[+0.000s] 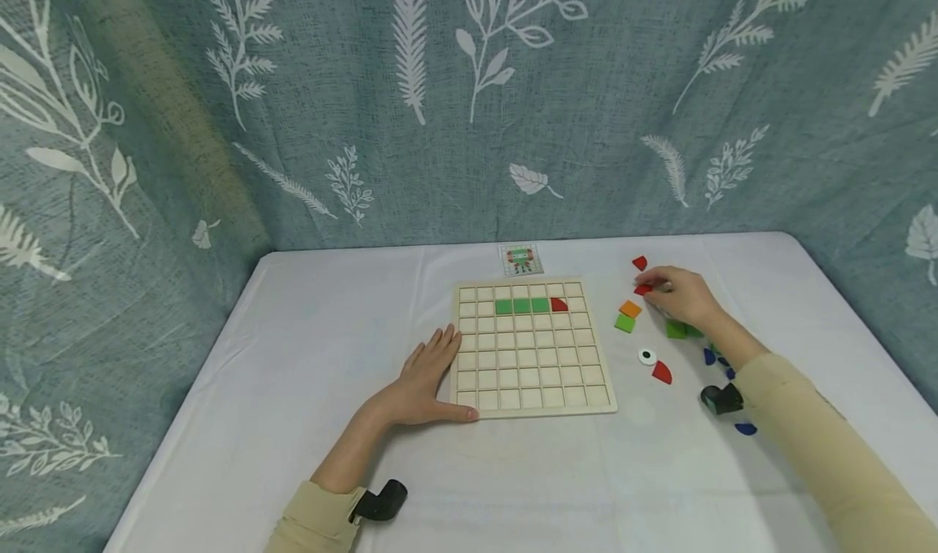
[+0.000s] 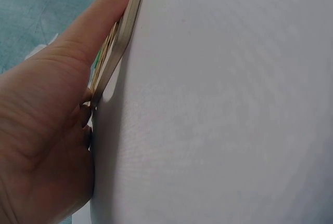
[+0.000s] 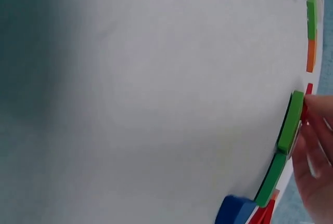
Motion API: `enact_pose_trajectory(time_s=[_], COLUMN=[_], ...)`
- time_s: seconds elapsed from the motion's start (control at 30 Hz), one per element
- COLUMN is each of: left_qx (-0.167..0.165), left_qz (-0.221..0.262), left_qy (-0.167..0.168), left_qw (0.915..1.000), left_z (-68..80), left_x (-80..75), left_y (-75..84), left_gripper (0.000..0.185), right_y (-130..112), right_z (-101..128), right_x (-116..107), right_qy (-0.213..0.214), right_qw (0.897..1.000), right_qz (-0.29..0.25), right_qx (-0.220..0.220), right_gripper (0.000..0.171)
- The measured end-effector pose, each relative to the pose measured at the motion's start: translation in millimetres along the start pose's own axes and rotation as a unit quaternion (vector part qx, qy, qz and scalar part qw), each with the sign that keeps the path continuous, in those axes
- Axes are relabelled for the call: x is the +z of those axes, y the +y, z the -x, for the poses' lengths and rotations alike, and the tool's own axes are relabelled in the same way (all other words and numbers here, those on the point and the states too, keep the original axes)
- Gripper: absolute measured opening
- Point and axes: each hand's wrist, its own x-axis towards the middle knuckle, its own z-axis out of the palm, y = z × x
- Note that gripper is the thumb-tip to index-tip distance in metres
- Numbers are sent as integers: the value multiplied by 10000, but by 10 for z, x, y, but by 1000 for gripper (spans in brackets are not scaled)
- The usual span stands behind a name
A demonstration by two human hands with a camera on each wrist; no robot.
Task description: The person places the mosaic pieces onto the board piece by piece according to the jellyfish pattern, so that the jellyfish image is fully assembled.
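Observation:
A wooden grid board (image 1: 507,357) lies on the table with several green squares (image 1: 521,306) and a red quarter-circle piece (image 1: 558,305) in one of its upper rows. My left hand (image 1: 421,386) rests at the board's left edge, fingers spread. Its thumb (image 2: 104,21) lies over the near corner. Right of the board, my right hand (image 1: 681,296) pinches another red quarter-circle piece (image 1: 642,289) between thumb and fingers, low over the table. Green blocks (image 3: 291,122) show beside that hand in the right wrist view.
A small picture card (image 1: 521,260) lies behind the board. Around the right hand are a red piece (image 1: 640,263), an orange square (image 1: 630,309), a light green square (image 1: 625,323), a white eye disc (image 1: 647,357), a red quarter circle (image 1: 663,372) and blue pieces (image 1: 746,429).

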Motion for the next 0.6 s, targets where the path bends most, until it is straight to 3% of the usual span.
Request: enact_pose_trajectory(time_s=[0.37,0.6], left_qx=[5,13], left_qz=[-33,-10], left_qy=[-6,-41], left_qw=[10000,10000], left_z=[1,-2], left_x=[-4,-6], left_y=[-17,-10], left_gripper=[119,119], right_y=[0,-327], right_z=[6,-94], right_x=[-2,158], right_qy=[11,-144], right_qw=[10000,9979], right_qz=[-65,-636], right_qx=[-2,-50], right_gripper=[34,35])
